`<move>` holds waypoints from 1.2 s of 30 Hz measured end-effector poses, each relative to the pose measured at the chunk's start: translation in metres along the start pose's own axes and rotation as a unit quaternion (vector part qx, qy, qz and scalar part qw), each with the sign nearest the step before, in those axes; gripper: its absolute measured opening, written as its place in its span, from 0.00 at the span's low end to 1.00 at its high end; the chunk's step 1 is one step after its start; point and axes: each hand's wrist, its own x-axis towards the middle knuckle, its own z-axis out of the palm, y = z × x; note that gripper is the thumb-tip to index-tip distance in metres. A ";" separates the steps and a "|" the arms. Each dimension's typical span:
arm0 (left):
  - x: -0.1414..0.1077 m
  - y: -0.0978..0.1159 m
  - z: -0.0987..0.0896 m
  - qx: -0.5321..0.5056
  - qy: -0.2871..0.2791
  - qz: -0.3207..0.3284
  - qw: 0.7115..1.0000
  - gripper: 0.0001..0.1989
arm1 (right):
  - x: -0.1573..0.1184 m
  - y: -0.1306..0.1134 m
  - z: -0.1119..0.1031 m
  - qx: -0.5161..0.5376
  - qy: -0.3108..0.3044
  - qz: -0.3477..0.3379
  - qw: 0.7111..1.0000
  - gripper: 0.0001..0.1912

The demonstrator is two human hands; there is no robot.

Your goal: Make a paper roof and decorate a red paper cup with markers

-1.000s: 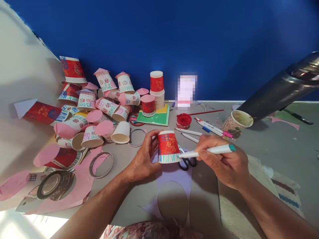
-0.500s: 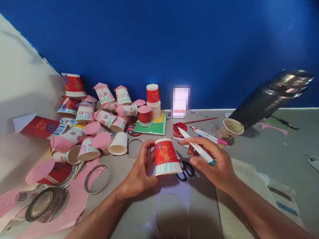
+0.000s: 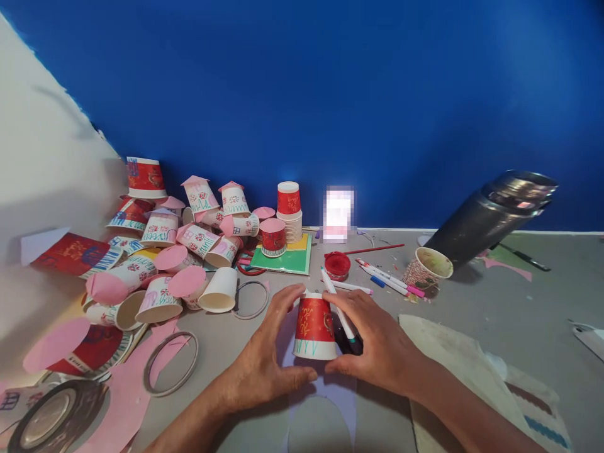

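A red paper cup (image 3: 314, 324) with gold print and teal zigzag lines on its white rim band stands upside down between my hands. My left hand (image 3: 264, 352) curves round its left side, thumb and fingers apart, with a gap showing between palm and cup. On the other side, my right hand (image 3: 377, 343) has its index finger and thumb at the cup's right edge. A white marker (image 3: 338, 305) with a teal end lies in that hand, pointing up and left. Black scissors (image 3: 352, 345) are partly hidden behind the right hand, over purple paper (image 3: 343, 402).
Many decorated cups (image 3: 160, 299) with pink paper roofs are heaped at the left. Tape rolls (image 3: 170, 363) lie nearer. Behind stand stacked cups (image 3: 289, 217) and an open red pot (image 3: 336, 267). Right are markers (image 3: 384, 277), a patterned cup (image 3: 428, 267), a black flask (image 3: 481, 217) and a cloth (image 3: 448, 371).
The cup has turned, and its zigzag now shows at the left of the band. My left hand has loosened around it, and my right hand has moved in to its right edge with the marker.
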 end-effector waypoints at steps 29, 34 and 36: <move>0.008 -0.004 0.005 0.127 0.041 0.071 0.989 0.46 | -0.009 -0.030 -0.018 0.159 0.152 -0.059 0.974 0.00; 0.007 -0.004 0.007 0.142 0.050 0.070 0.986 0.45 | -0.005 -0.035 -0.011 0.153 0.121 -0.126 0.973 0.05; 0.006 -0.005 0.007 0.149 0.051 0.070 0.985 0.46 | -0.005 -0.035 -0.010 0.150 0.124 -0.132 0.972 0.07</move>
